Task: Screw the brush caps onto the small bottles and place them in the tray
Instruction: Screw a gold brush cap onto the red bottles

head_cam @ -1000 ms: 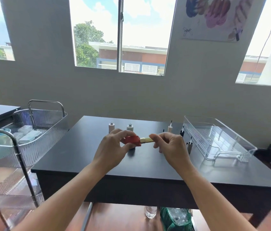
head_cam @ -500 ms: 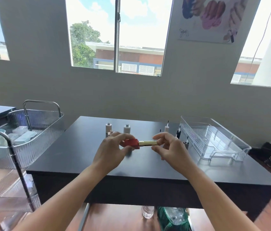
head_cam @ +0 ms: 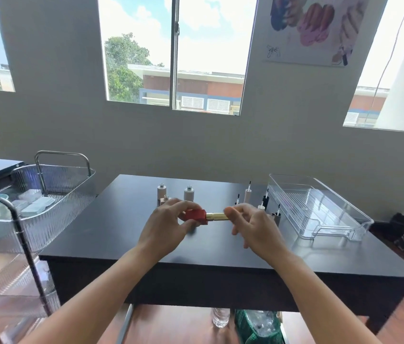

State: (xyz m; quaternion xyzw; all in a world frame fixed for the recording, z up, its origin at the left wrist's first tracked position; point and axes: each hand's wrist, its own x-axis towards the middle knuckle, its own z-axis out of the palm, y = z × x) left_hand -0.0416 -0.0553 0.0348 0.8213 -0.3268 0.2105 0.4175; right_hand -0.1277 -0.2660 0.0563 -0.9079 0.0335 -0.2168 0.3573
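Note:
My left hand [head_cam: 165, 225] grips a small red square bottle [head_cam: 195, 216], held sideways above the black table [head_cam: 121, 234]. A gold brush cap [head_cam: 217, 216] sits on its neck, with the fingertips of my right hand [head_cam: 253, 225] pinching the cap's end. Behind my hands stand three uncapped bottles: a beige one [head_cam: 161, 191], a grey-white one [head_cam: 189, 193] and a short tan one [head_cam: 166, 199]. Several loose brush caps stand brush-up to the right, one white [head_cam: 247, 194], one black [head_cam: 265, 201]. The clear plastic tray [head_cam: 325, 219] lies at the table's right, with nothing in it.
A transparent ribbed trolley [head_cam: 54, 187] with a metal handle stands left of the table, holding pale boxes. Under the table are a water bottle [head_cam: 220, 317] and a green mesh bag [head_cam: 258, 326]. Dark items lie on the floor at far right.
My right fingers have shifted along the gold cap toward its end, turning it on the red bottle. The bottle stays in my left hand. The camera has tilted slightly.

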